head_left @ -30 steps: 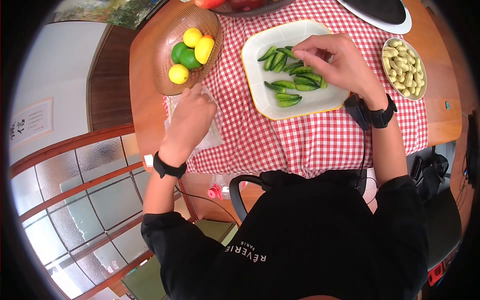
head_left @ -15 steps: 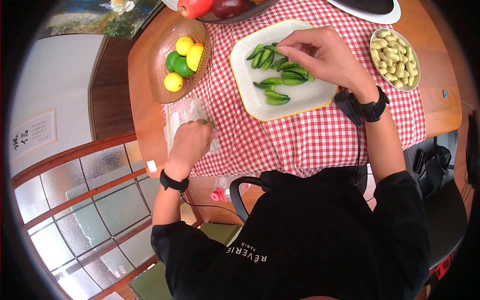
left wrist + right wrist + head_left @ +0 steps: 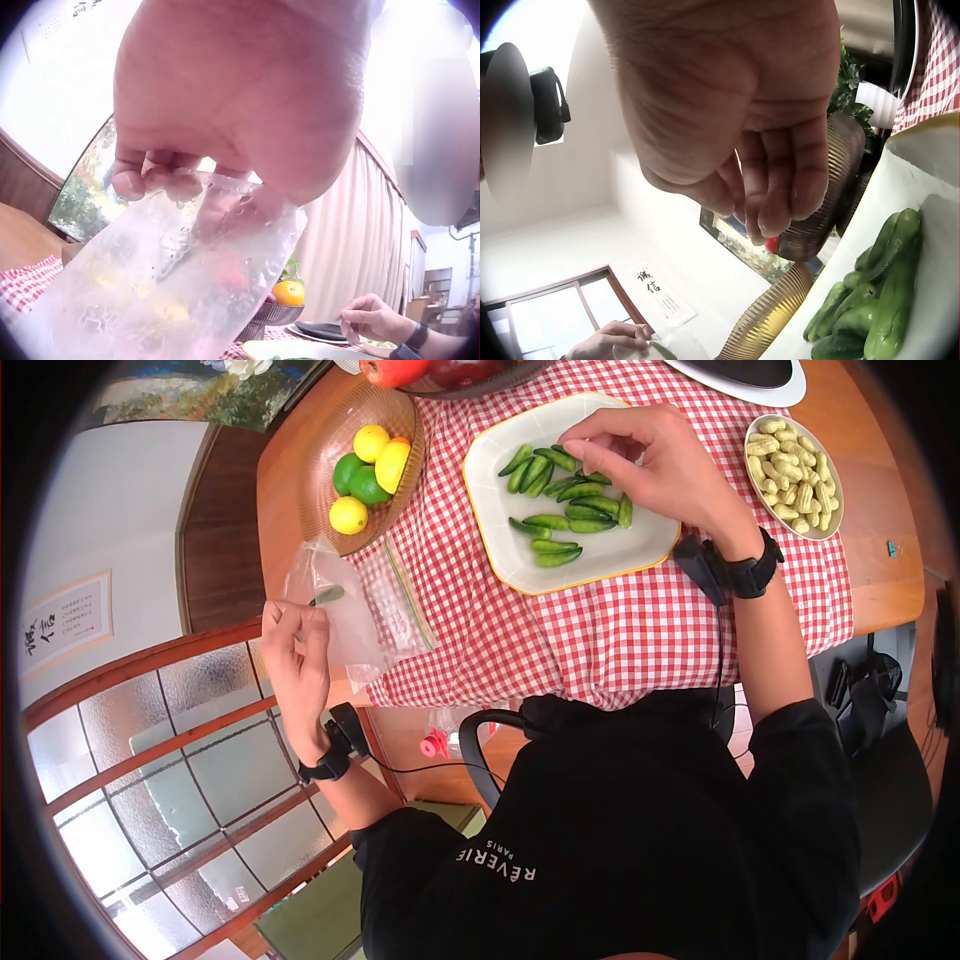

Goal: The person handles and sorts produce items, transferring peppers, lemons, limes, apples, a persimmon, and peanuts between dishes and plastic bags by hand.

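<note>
My left hand (image 3: 298, 660) pinches a clear plastic bag (image 3: 345, 635) at the table's left edge, and the bag hangs from the fingers. A green pepper (image 3: 327, 595) shows through the plastic close to the fingertips. Beside it, clear plastic with a greenish zip strip (image 3: 402, 588) lies on the tablecloth. Over a square white dish with a yellow rim (image 3: 508, 565) hovers my right hand (image 3: 665, 470), its fingers loosely bent with nothing between them in the right wrist view. Several green peppers (image 3: 885, 292) lie in the dish below.
An amber ribbed bowl (image 3: 325, 490) with lemons and limes stands at the back left, a dark bowl (image 3: 470, 390) of red fruit behind. To the right are a bowl of peanuts (image 3: 795, 480) and a black-and-white plate (image 3: 745, 380). A red checkered tablecloth (image 3: 480, 650) covers the table.
My left hand has moved from above the plastic to its left side, turned over, and raised part of the bag. The right hand stays over the dish.
</note>
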`<act>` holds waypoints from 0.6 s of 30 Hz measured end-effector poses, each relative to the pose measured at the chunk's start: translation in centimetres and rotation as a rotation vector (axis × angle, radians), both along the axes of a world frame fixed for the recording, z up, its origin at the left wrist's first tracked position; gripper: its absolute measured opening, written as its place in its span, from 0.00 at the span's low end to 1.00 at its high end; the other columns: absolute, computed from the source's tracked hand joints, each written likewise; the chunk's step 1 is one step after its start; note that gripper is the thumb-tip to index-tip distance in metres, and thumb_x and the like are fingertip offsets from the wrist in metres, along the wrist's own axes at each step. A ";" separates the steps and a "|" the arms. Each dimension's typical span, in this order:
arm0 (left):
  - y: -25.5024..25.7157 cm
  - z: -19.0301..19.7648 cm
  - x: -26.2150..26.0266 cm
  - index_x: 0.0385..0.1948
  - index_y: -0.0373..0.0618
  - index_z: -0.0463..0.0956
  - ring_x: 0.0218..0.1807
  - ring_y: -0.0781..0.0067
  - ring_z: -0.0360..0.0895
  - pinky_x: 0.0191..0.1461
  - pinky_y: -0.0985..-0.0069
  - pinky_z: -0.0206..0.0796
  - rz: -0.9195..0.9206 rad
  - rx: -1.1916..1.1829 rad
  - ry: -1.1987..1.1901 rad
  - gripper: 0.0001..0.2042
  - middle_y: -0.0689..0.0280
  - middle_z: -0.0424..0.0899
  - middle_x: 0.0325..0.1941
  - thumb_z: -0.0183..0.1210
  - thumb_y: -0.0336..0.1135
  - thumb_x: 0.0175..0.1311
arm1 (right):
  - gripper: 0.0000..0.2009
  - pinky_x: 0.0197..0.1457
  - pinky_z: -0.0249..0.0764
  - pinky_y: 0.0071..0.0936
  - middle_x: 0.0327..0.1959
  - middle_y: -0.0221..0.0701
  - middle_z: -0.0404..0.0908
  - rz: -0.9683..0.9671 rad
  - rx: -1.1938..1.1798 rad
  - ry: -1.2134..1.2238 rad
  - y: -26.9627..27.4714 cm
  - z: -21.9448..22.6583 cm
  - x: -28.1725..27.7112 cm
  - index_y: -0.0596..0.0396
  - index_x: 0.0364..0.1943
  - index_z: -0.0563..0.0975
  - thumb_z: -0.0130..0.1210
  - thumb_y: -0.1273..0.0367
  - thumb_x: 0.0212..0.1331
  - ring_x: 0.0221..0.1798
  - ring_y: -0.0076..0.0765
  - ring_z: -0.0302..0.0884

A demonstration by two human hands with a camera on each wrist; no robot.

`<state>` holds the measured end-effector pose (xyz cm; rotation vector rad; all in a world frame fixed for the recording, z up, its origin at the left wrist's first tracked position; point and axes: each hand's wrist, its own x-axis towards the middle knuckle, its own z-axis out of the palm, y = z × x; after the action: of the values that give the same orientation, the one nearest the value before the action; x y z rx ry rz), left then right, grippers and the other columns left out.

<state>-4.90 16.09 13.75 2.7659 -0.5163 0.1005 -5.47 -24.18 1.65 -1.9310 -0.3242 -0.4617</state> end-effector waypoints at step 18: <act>-7.7 -7.6 -1.4 0.34 0.43 0.84 0.54 0.49 0.69 0.56 0.53 0.57 -0.301 0.112 -0.182 0.06 0.57 0.77 0.44 0.66 0.34 0.66 | 0.10 0.29 0.74 0.25 0.23 0.32 0.86 0.013 -0.028 0.005 0.1 0.1 0.1 0.58 0.41 0.88 0.63 0.65 0.70 0.23 0.25 0.80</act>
<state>-6.34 8.34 6.19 2.7630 -1.0078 0.2610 -5.37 -24.08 1.76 -1.9562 -0.3410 -0.4457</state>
